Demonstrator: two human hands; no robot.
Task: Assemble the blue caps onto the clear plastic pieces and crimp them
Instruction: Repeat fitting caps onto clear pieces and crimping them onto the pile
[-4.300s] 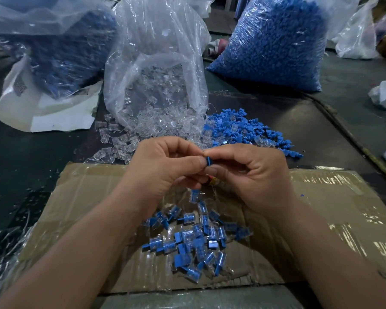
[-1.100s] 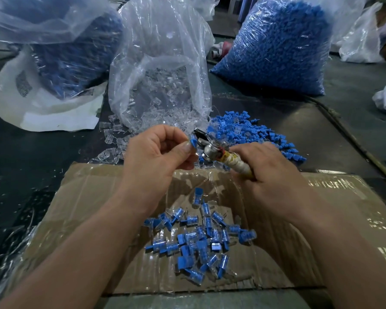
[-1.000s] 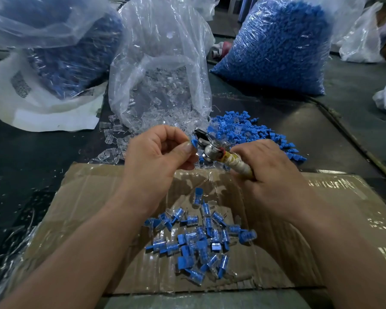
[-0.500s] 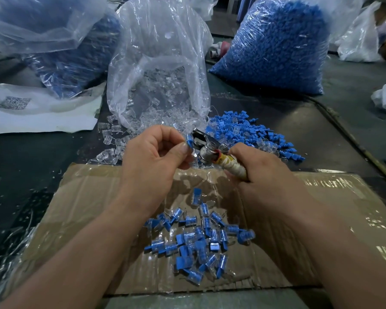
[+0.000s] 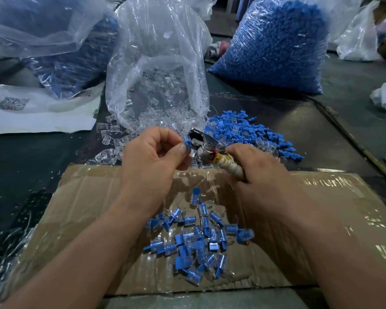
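Note:
My left hand [image 5: 152, 157] pinches a small blue-capped piece [image 5: 187, 144] between thumb and forefinger. The piece sits against the metal jaws of a crimping tool [image 5: 204, 145]. My right hand [image 5: 252, 172] grips the tool's taped yellowish handle. Loose blue caps [image 5: 250, 132] lie in a heap behind the hands. Clear plastic pieces [image 5: 114, 139] spill from an open transparent bag [image 5: 158, 70]. A pile of assembled blue-and-clear pieces [image 5: 196, 239] lies on the cardboard below my hands.
A taped cardboard sheet [image 5: 87, 204] covers the near part of the dark table. Big bags of blue parts stand at the back right [image 5: 274, 43] and back left [image 5: 60, 52]. A white sheet with a QR code [image 5: 31, 110] lies at the left.
Earlier both hands pressed a cap onto a piece by fingers alone. Now the right hand holds the crimping tool against the piece. In the last second the hands hardly moved; the white sheet at left flattened.

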